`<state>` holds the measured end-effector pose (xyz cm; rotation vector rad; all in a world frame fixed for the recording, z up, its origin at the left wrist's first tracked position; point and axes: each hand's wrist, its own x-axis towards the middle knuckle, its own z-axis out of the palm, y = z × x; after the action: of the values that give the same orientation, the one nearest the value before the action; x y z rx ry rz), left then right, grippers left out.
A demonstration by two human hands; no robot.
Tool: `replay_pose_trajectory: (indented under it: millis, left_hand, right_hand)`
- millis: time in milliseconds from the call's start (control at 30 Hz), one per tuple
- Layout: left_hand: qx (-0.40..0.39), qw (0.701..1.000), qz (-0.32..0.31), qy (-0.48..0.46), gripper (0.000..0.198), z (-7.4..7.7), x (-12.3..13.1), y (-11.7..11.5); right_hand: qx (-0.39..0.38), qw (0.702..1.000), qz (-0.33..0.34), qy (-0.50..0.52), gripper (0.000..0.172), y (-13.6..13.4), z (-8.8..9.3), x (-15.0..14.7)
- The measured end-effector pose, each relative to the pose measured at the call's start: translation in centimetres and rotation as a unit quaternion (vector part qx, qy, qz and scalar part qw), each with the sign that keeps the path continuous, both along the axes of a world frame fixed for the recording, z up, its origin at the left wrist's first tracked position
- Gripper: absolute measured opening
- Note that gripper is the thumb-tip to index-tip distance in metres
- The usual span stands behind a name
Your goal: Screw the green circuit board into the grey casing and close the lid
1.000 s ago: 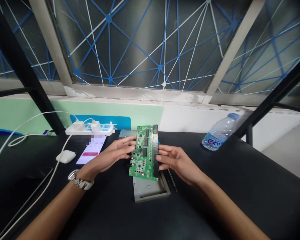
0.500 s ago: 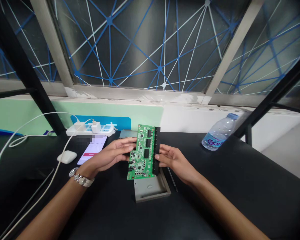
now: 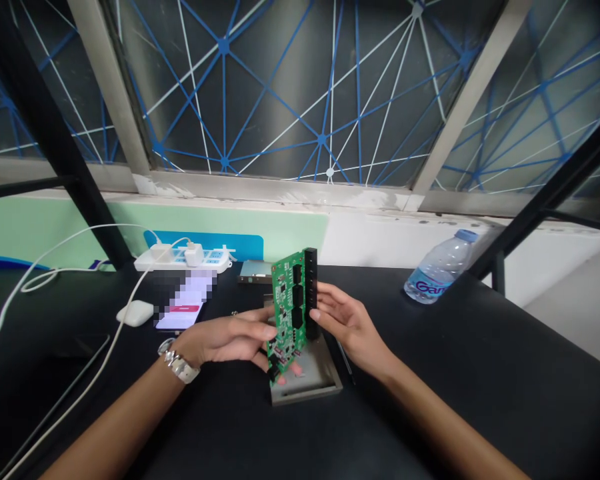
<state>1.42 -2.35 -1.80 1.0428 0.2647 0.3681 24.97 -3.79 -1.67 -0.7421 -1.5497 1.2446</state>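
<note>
Center of frame, above a grey metal case tray, a green circuit board stands tilted on edge, black port strip down its right side. Left hand enters from lower left, fingers together against the board's left edge, wristwatch on the wrist. Right hand has fingers slightly spread on the port strip, board clamped between both hands. Thin screwdriver lies on the black surface just right of the tray. Upper left: white power strip, phone, earbud case. Water bottle at right.
</note>
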Motion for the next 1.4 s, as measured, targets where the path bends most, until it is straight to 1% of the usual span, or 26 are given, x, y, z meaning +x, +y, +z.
replay_pose_trajectory:
  millis: [67,133,200,267,300,367,467,567,633,700,800,933,1067,1167,1267,1400]
  left_hand:
    - [0.037,0.999,0.024,0.012,0.063,-0.1,0.3,-0.2]
    - [0.086,0.994,0.063,0.038,0.076,-0.4,0.6,-0.1]
    - [0.141,0.981,0.109,0.072,0.089,-0.8,1.0,0.1]
    - [0.209,0.961,0.156,0.09,0.098,-1.2,1.2,0.4]
    - [0.248,0.947,0.181,0.094,0.101,-1.4,1.3,0.6]
    - [0.331,0.91,0.228,0.106,0.106,-1.7,1.3,0.9]
    - [0.442,0.833,0.295,0.153,0.109,-2.0,1.2,1.3]
    - [0.527,0.756,0.336,0.194,0.11,-2.0,0.9,1.8]
    - [0.56,0.722,0.348,0.21,0.112,-2.0,0.7,2.1]
    - [0.577,0.704,0.352,0.219,0.113,-2.0,0.6,2.2]
    - [0.589,0.685,0.361,0.231,0.113,-2.0,0.5,2.3]
    - [0.593,0.661,0.397,0.233,0.111,-1.8,0.3,2.5]
    - [0.58,0.65,0.431,0.235,0.106,-1.5,-0.3,3.0]
    - [0.565,0.652,0.436,0.257,0.099,-1.4,-0.7,3.2]
    - [0.557,0.659,0.422,0.276,0.09,-1.3,-0.8,3.2]
    - [0.549,0.687,0.398,0.261,0.085,-1.2,-0.4,2.9]
  right_hand:
    - [0.014,1.0,-0.008,-0.002,0.041,0.0,-0.1,-0.1]
    - [0.034,0.999,-0.017,-0.015,0.042,0.0,-0.2,-0.1]
    - [0.052,0.997,-0.036,-0.037,0.046,-0.1,-0.2,0.0]
    - [0.047,0.995,-0.065,-0.054,0.048,-0.2,-0.1,0.0]
    - [0.032,0.996,-0.072,-0.052,0.046,-0.2,-0.1,0.0]
    - [-0.017,0.998,-0.058,-0.024,0.042,-0.5,0.1,0.0]
    - [-0.084,0.996,-0.005,0.033,0.04,-0.9,0.5,0.0]
    - [-0.104,0.994,0.032,0.031,0.045,-1.3,0.8,-0.1]
    - [-0.099,0.993,0.06,0.018,0.054,-1.4,0.9,-0.2]
    - [-0.088,0.992,0.087,0.017,0.063,-1.6,0.8,-0.5]
    - [-0.068,0.991,0.111,0.026,0.066,-1.9,0.5,-0.9]
    - [-0.051,0.992,0.114,0.018,0.069,-2.2,-0.1,-1.2]
    - [-0.044,0.992,0.121,0.009,0.068,-2.4,-0.6,-1.3]
    - [-0.032,0.991,0.132,0.005,0.066,-2.4,-0.9,-1.5]
    - [-0.018,0.992,0.125,-0.003,0.064,-2.5,-1.2,-1.7]
    - [-0.017,0.992,0.125,-0.006,0.06,-2.4,-1.6,-1.8]
